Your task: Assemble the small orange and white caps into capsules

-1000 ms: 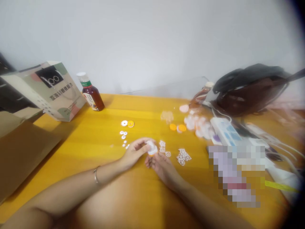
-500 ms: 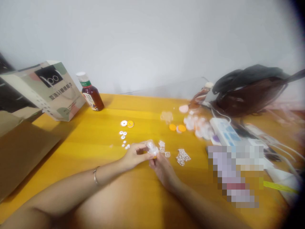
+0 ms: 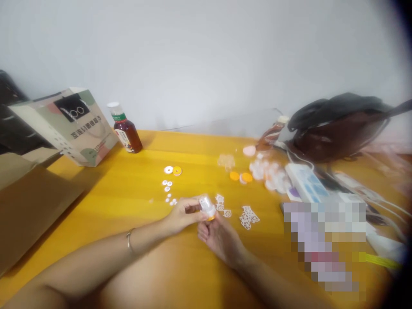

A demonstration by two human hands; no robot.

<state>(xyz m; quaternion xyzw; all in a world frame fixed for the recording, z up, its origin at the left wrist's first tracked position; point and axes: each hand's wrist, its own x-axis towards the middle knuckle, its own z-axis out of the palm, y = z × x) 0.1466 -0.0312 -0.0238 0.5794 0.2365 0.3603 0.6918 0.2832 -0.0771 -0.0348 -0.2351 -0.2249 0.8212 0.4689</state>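
A small clear plastic jar point(image 3: 206, 203) with a white ring and an orange base is held between both hands above the table's middle. My left hand point(image 3: 180, 216) is closed, thumb and fingers pinching its left side. From below and to the right, my right hand point(image 3: 222, 240) grips the orange base, its other fingers curled in. What is inside the jar is too blurred to tell. Just beyond lie white lattice-patterned pieces point(image 3: 219, 206), and a second group of lattice pieces point(image 3: 248, 217) is farther right. Small white discs point(image 3: 167, 189) lie to the left.
A white and an orange ring point(image 3: 177, 171) lie behind the discs. Orange caps point(image 3: 234, 176) and a heap of clear plastic parts point(image 3: 268, 171) are at the back right. A dark-red bottle point(image 3: 128, 135), paper bag point(image 3: 88, 137), cardboard box point(image 3: 35, 201), power strip point(image 3: 307, 182) and black bag point(image 3: 337, 124) stand around.
The jar has tilted and shows more of its clear side and orange base. My right hand has shifted slightly down around the base. The whole view has moved a little.
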